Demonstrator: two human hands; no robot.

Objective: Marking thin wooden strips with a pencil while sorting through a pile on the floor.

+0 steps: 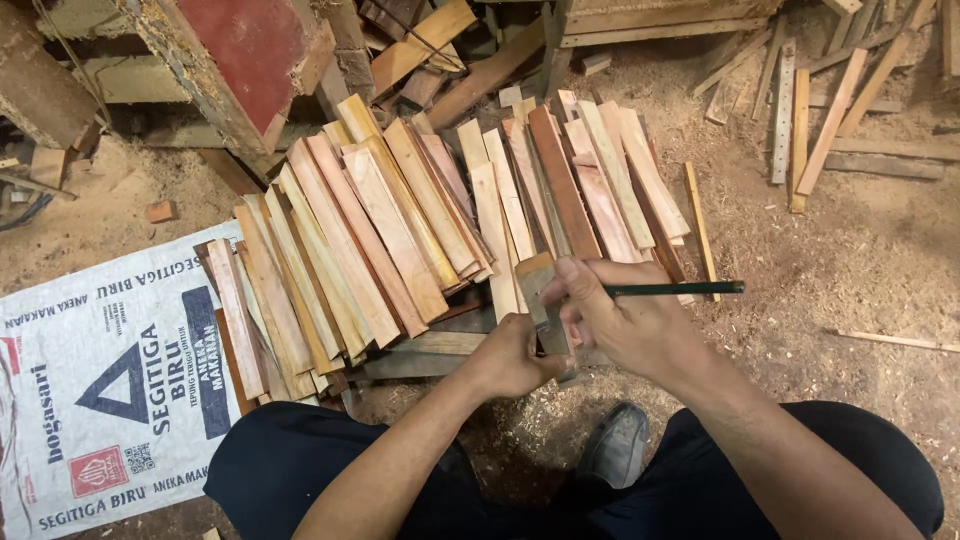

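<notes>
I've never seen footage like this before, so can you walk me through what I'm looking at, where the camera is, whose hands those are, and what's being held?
There is only one picture, taken from a camera worn on a person's head, looking down at their own lap and hands. No machine is involved. The person sits low, dark trousers and a grey shoe showing at the bottom. The left hand grips the lower end of a small wooden piece. The right hand holds a dark green pencil and rests its fingers on that same piece. Just beyond the hands lies a pile of short wooden slats, fanned out and overlapping. To the left, a white printed sack is spread flat. The ground is covered in sawdust, with more loose strips of wood scattered at upper right.
</notes>
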